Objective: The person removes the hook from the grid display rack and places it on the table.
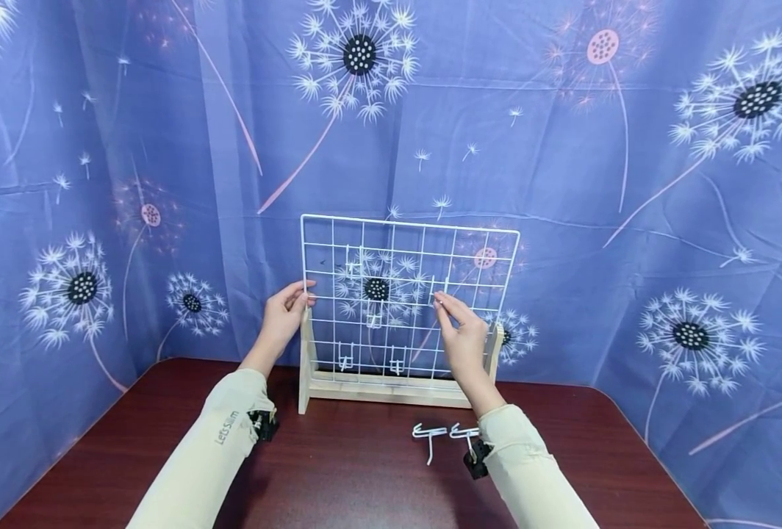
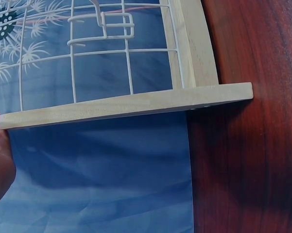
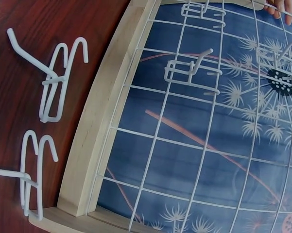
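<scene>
Head view, left to right: your left hand [image 1: 281, 317] grips the side edge of the upright white wire grid panel [image 1: 411, 223]; keep that hold firm so the panel shouldn't rock in its pale wooden stand [image 1: 391, 393]. Hung white metal hooks [image 1: 397, 365] sit on its wires, and two loose white metal hooks [image 1: 429, 433] lie on the dark red wooden table [image 1: 351, 463]. Your right hand [image 1: 464, 338] pinches another white metal hook [image 1: 433, 286], partly hidden, at the panel's right half. Best seat both bent tips over one horizontal wire before letting go.
</scene>
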Motion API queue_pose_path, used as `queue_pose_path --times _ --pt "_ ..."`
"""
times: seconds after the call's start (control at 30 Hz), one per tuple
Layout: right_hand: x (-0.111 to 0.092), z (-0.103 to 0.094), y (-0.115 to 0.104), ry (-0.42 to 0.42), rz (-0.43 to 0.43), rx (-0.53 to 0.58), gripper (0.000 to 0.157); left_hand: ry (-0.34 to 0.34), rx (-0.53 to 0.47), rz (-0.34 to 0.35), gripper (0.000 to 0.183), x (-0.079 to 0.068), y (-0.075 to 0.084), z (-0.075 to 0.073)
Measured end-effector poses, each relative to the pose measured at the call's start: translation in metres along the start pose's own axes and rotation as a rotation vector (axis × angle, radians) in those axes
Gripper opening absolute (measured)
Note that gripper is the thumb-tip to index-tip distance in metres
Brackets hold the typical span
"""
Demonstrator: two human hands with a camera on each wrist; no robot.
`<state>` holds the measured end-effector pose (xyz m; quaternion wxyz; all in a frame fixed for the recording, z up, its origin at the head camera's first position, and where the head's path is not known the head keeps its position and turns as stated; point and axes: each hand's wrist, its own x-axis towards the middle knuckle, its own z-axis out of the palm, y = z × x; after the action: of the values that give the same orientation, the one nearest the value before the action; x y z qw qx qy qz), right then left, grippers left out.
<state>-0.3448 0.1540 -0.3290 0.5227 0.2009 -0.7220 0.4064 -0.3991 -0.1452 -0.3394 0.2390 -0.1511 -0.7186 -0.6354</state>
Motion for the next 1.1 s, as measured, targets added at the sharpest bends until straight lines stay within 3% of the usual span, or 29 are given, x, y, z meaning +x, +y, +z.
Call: queue_pose_path --times 0.47,0.8,1.1 --pt "0.005 -0.003 -0.003 0.003 -0.084 -0.004 0.016 -0.007 -0.001 -0.007 0.029 0.001 0.003 0.0" --pt "0.003 -0.009 -0.007 -0.043 -0.154 0.016 0.017 -0.035 0.019 0.001 0.03 -0.014 0.034 -0.001" --pt "-0.002 -0.014 -0.008 -0.086 -0.205 -0.005 0.02 -0.029 0.031 -0.009 0.029 -0.015 0.037 -0.001"
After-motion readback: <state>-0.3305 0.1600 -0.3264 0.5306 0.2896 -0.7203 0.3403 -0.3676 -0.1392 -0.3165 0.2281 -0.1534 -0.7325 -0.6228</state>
